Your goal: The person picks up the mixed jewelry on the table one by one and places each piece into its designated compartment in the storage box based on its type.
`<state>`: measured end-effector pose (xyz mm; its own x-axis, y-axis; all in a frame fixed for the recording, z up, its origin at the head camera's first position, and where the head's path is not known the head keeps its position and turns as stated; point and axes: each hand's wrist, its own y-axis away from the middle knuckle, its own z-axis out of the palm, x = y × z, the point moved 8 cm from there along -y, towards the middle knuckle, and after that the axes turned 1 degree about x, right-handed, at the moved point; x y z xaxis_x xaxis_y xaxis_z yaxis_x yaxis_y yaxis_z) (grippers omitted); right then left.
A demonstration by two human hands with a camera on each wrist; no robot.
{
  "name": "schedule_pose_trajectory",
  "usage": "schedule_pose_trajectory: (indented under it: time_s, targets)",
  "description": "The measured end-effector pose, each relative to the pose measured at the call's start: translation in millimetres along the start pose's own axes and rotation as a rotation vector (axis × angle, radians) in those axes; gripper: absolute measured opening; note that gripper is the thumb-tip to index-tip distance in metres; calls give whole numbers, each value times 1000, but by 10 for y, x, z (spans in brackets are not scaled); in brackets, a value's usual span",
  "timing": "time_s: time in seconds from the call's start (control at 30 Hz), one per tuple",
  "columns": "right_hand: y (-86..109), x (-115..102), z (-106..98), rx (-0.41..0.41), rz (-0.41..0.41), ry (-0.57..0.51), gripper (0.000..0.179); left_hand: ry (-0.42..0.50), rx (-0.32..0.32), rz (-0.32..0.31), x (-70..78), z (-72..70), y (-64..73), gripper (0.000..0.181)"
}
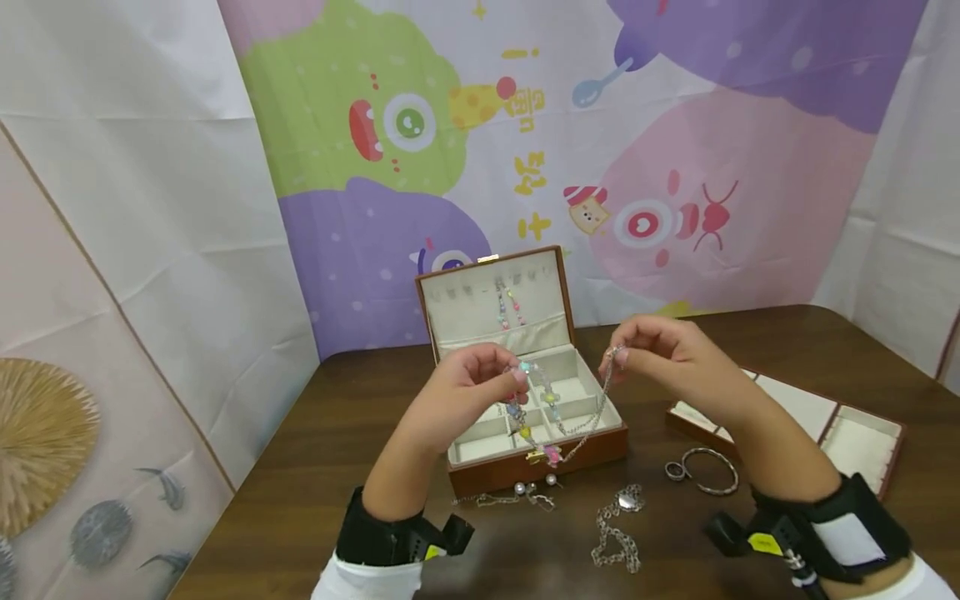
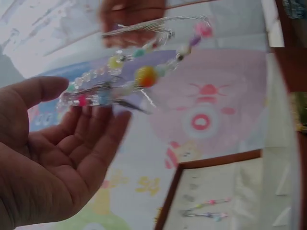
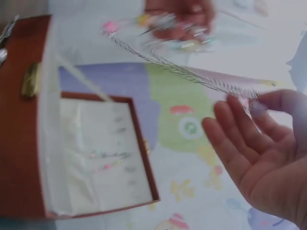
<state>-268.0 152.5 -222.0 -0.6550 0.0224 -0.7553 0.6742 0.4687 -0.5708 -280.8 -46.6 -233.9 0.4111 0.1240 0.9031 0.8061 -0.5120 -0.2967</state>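
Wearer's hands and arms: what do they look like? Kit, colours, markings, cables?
Left hand and right hand bare. Behind each: black band, small black camera, yellow label. Right band adds a white patch and what looks like a cable with silvery connector. White sleeves behind both bands.

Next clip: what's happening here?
A person's left hand pinches the beads of a multicoloured beaded silver-chain necklace while the right hand pinches its chain, holding it up by an open, cream-lined brown box. Another colourful beaded strand hangs inside the lid. A silver chain with a shiny pendant lies on the dark wooden table.
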Motion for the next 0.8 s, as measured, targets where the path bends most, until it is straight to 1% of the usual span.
schedule_pose_trajectory:
  time_s: [0.1, 0.17, 0.27, 0.4, 0.47, 0.57, 0.7, 0.77, 0.8]
  targets:
    - [-43, -86, -71, 105, 4, -84, 11, -78, -66, -27, -119, 77, -29, 12]
    - [-97, -141, -91, 155, 9, -129, 12, -122, -99, -39, -190, 123, -50, 12]
    - [-215, -239, -109, 203, 22, -173, 12, -192, -145, -73, -301, 176, -78, 11]
    - [-418, -358, -123, 238, 76, -179, 10, -298, -232, -80, -402, 256, -99, 7]
    - [-525, -411, -110, 231, 104, -167, 10, -359, -278, -66, -431, 294, -102, 6]
    - [-672, -475, -67, 195, 136, -177, 11, -461, -355, -41, -439, 360, -85, 4]
    - [-825, -523, 9, 139, 181, -184, 12, -509, -486, -26, -439, 473, -44, 7]
    - [-877, -544, 47, 115, 208, -164, 12, -523, -521, -34, -432, 494, -34, 14]
    - [-897, -552, 65, 102, 221, -146, 13, -536, -520, -36, -418, 483, -33, 20]
